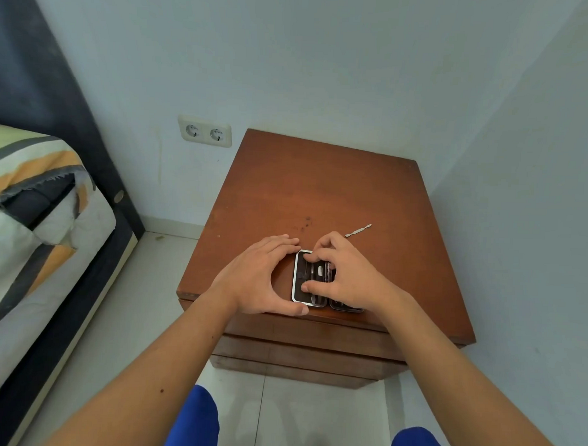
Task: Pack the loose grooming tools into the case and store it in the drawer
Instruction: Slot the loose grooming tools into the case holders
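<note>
A small open grooming case [299,276] with a white rim and dark lining lies near the front edge of the brown wooden nightstand [320,190]. Several metal tools sit in its left half. My left hand [261,275] cups the case's left side, fingers at the far corner and thumb at the near corner. My right hand [341,274] lies over the case's middle and right half, its fingers and thumb curled down onto the tools inside. One loose thin metal tool [358,230] lies on the top just beyond my right hand. The closed drawer fronts [301,343] show below the top.
A bed with a striped cover [36,214] and dark headboard stands at the left. A double wall socket [205,132] is behind the nightstand. Walls close in at the back and right. Pale floor tiles [296,416] lie between my blue-clad knees.
</note>
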{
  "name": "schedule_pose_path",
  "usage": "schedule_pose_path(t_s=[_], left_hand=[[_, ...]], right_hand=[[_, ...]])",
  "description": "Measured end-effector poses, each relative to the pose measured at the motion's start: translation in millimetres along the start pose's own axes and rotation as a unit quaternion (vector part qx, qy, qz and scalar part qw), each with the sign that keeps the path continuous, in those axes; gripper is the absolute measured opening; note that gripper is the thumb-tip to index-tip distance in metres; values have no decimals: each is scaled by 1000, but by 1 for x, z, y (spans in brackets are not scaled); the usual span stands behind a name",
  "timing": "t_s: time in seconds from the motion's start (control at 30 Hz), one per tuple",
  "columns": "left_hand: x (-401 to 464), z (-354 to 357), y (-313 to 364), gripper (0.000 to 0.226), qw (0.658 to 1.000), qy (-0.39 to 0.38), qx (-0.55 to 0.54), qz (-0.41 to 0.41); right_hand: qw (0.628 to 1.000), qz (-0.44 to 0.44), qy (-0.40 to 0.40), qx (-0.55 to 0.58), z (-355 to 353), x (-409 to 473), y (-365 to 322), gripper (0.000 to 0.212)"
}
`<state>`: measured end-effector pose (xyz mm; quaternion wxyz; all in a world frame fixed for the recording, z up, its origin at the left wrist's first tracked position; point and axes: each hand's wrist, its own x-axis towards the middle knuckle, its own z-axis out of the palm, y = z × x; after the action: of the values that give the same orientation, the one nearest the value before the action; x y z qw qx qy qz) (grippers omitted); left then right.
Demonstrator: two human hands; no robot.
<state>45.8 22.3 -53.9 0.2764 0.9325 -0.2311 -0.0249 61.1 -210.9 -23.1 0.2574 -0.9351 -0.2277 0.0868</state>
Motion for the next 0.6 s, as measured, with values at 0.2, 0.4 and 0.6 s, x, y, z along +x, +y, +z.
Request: schedule_pose_path(t_s=[0.2, 0.4, 0.6], left_hand=[[0, 0, 0, 122, 1000, 0, -2, -1], [0, -1, 1, 121, 1000, 1, -1, 1], [0, -2, 1, 123, 1000, -7, 1, -4]], right_hand=[[1000, -16, -16, -16, -3, -9, -4, 58], [997, -12, 60, 52, -7, -10, 0, 41], [982, 77, 169, -27, -33, 11, 40, 15]])
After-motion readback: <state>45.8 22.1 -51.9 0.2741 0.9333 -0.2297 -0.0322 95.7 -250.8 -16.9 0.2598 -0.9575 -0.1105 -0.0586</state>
